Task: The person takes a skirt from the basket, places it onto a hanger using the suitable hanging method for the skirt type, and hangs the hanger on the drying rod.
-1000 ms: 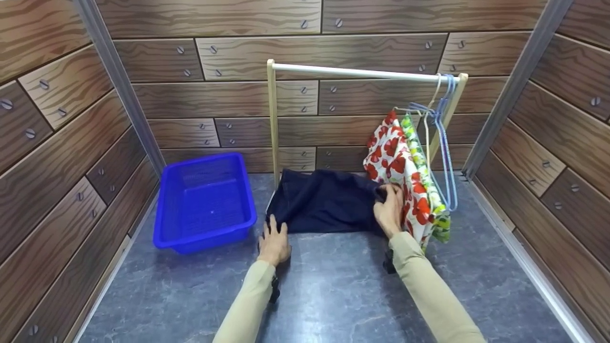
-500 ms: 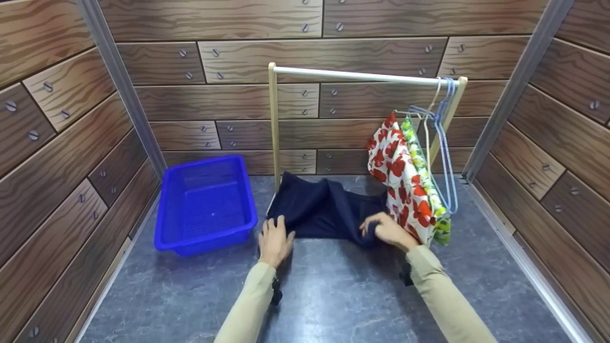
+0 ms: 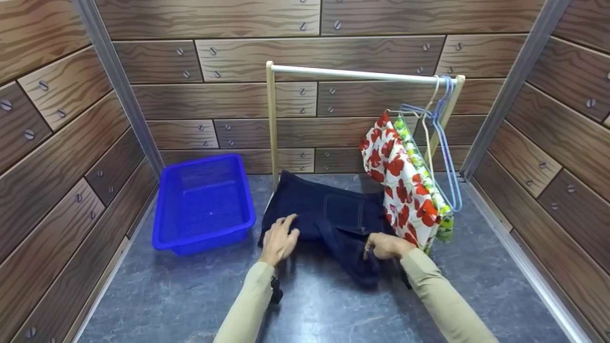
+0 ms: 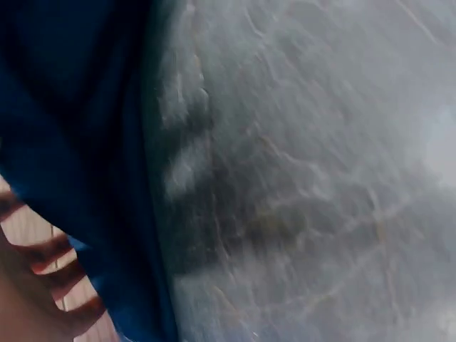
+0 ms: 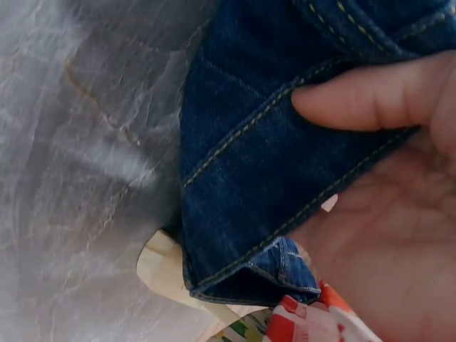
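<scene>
A dark blue denim garment (image 3: 305, 207) lies on the grey floor, its near right part folded forward. Pale stitching outlines a pocket on it. My right hand (image 3: 387, 245) pinches its stitched waistband; in the right wrist view the thumb (image 5: 363, 100) presses the denim (image 5: 263, 164) against the fingers. At the garment's near left edge, my left hand (image 3: 279, 240) rests with fingers spread loosely. The left wrist view shows a fold of the blue cloth (image 4: 107, 157) beside the fingers (image 4: 60, 278).
A blue plastic basket (image 3: 205, 205) stands at left. Behind the garment rises a clothes rack (image 3: 362, 74). At its right end hang a red-flowered cloth (image 3: 400, 176), a green-and-yellow patterned cloth (image 3: 445, 228) and blue hangers (image 3: 450, 157). Wood-patterned walls (image 3: 228, 100) enclose the floor.
My right hand has moved from the garment's far right corner toward me, pulling the waistband edge forward. My left hand has shifted slightly right and onto the cloth.
</scene>
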Demonstrator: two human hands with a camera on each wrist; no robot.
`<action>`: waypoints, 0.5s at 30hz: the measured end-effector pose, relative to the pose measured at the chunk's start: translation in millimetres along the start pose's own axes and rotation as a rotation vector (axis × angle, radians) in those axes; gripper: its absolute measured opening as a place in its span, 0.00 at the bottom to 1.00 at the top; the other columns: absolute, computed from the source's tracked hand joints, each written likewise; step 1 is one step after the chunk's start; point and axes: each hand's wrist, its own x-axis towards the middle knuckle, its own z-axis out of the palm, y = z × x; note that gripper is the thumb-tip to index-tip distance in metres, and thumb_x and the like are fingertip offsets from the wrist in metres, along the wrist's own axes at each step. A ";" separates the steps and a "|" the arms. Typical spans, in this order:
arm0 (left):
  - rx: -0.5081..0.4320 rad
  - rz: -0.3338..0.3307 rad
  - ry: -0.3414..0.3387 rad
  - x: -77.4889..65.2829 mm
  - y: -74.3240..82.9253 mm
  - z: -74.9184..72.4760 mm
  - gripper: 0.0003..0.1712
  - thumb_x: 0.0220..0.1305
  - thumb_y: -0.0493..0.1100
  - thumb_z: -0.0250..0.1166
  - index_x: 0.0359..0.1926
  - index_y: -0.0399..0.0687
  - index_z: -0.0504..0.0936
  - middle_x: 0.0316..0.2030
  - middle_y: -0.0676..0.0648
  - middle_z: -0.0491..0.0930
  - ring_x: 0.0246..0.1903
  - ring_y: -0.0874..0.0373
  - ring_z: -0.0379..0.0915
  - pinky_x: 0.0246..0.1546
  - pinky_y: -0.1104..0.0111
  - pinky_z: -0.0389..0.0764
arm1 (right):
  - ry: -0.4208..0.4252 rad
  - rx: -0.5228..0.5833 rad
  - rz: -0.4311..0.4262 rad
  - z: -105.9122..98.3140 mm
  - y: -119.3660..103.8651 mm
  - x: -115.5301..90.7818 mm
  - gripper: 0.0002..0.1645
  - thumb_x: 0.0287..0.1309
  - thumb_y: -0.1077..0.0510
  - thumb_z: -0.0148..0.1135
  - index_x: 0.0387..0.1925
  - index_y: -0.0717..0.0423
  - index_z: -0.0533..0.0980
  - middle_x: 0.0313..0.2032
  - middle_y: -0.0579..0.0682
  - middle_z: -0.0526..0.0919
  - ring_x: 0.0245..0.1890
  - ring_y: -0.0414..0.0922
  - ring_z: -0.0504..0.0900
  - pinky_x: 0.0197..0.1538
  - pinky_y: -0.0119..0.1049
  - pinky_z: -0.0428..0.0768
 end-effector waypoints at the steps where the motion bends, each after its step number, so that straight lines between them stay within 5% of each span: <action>1: -0.036 -0.024 -0.005 0.7 1.2 -1.5 0.29 0.68 0.57 0.48 0.67 0.59 0.70 0.62 0.41 0.74 0.59 0.39 0.72 0.58 0.46 0.71 | 0.006 -0.008 0.004 0.1 -0.6 0.1 0.27 0.43 0.77 0.45 0.28 0.54 0.87 0.36 0.48 0.88 0.21 0.39 0.58 0.23 0.29 0.56; 3: -0.094 -0.079 -0.048 1.8 2.8 -4.7 0.33 0.70 0.65 0.47 0.70 0.60 0.66 0.64 0.39 0.71 0.61 0.37 0.71 0.59 0.45 0.71 | 0.016 -0.026 0.009 0.3 -2.0 0.2 0.27 0.43 0.78 0.44 0.28 0.54 0.87 0.31 0.45 0.87 0.22 0.39 0.59 0.24 0.30 0.57; 6: -0.114 -0.142 -0.212 1.5 0.8 -7.9 0.46 0.63 0.72 0.54 0.75 0.58 0.55 0.69 0.32 0.61 0.67 0.34 0.62 0.65 0.43 0.65 | 0.025 -0.036 0.003 1.5 -3.1 -0.1 0.26 0.42 0.78 0.43 0.24 0.54 0.84 0.21 0.41 0.77 0.21 0.40 0.57 0.23 0.31 0.55; 10: -0.094 -0.124 -0.384 -2.5 -8.6 -8.0 0.61 0.53 0.68 0.68 0.77 0.52 0.46 0.70 0.26 0.58 0.69 0.33 0.57 0.67 0.44 0.62 | 0.036 -0.046 -0.012 4.7 -3.5 -1.0 0.21 0.41 0.78 0.43 0.14 0.51 0.71 0.16 0.40 0.61 0.19 0.40 0.51 0.24 0.33 0.52; 12: -0.141 -0.124 -0.399 -4.5 -13.8 -8.5 0.60 0.53 0.64 0.70 0.77 0.50 0.48 0.67 0.27 0.63 0.64 0.34 0.65 0.65 0.46 0.66 | 0.052 -0.053 -0.021 6.4 -3.2 -1.0 0.20 0.41 0.77 0.43 0.13 0.50 0.66 0.16 0.41 0.58 0.19 0.40 0.51 0.25 0.33 0.52; 15: -0.246 -0.104 -0.329 -4.7 -21.4 -12.7 0.44 0.62 0.59 0.62 0.72 0.42 0.61 0.63 0.31 0.71 0.59 0.37 0.73 0.63 0.49 0.70 | 0.121 -0.081 -0.045 7.9 -2.9 -1.1 0.16 0.42 0.76 0.46 0.14 0.55 0.71 0.17 0.43 0.69 0.21 0.41 0.62 0.27 0.35 0.63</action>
